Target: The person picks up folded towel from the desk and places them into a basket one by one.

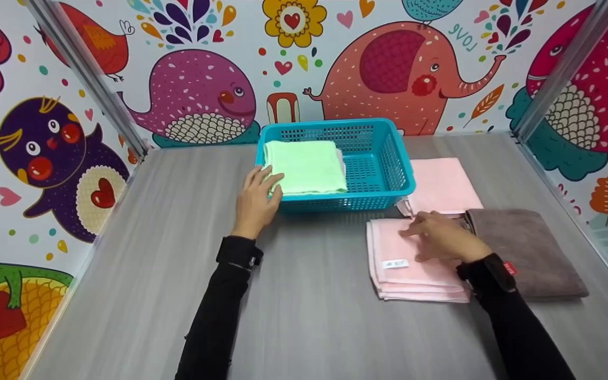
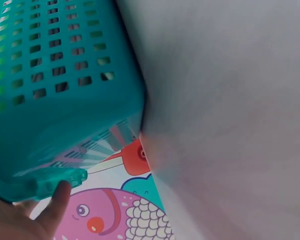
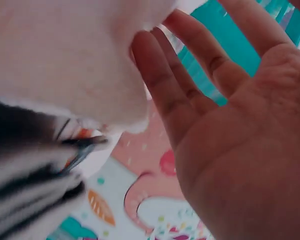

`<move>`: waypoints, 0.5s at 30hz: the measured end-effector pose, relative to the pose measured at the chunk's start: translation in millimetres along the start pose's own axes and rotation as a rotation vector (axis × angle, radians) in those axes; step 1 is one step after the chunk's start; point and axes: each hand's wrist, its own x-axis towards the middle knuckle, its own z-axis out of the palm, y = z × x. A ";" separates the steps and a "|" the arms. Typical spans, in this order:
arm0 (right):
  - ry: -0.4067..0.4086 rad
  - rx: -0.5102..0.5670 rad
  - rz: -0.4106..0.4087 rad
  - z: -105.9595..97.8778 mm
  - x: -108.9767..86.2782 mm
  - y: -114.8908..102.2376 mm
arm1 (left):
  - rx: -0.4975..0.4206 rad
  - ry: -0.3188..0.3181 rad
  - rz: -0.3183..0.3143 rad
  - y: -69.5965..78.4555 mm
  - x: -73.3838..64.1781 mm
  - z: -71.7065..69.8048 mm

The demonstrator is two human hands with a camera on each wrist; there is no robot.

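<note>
At the front left corner of the turquoise plastic basket [image 1: 335, 203], my left hand [image 1: 258, 203] holds the rim. Some of its fingers lie over a folded light green towel [image 1: 306, 166] inside. The left wrist view shows a finger [image 2: 60, 205] against the outside of the basket's rim. My right hand [image 1: 444, 237] is at a folded pink towel [image 1: 415, 274] with a white label. Seen from the right wrist, its fingers [image 3: 157, 75] are mostly extended beside pale cloth [image 3: 65, 55], with the palm visible; the exact contact is hard to see.
Another pink towel [image 1: 444, 184] lies right of the basket, partly behind it. A folded brown-grey towel [image 1: 525, 253] with a red tag lies at the right, beside the labelled pink one. Patterned wall panels [image 1: 293, 79] bound the grey table [image 1: 304, 316] at the back and sides.
</note>
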 end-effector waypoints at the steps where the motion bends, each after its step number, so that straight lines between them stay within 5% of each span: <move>1: -0.003 0.003 -0.008 2.2 2.4 -4.7 | -0.001 -0.002 -0.001 0.0 -0.1 -0.2; 15: -0.028 0.003 -0.057 26.5 41.2 -61.8 | -0.014 -0.010 -0.012 3.4 -0.6 -2.8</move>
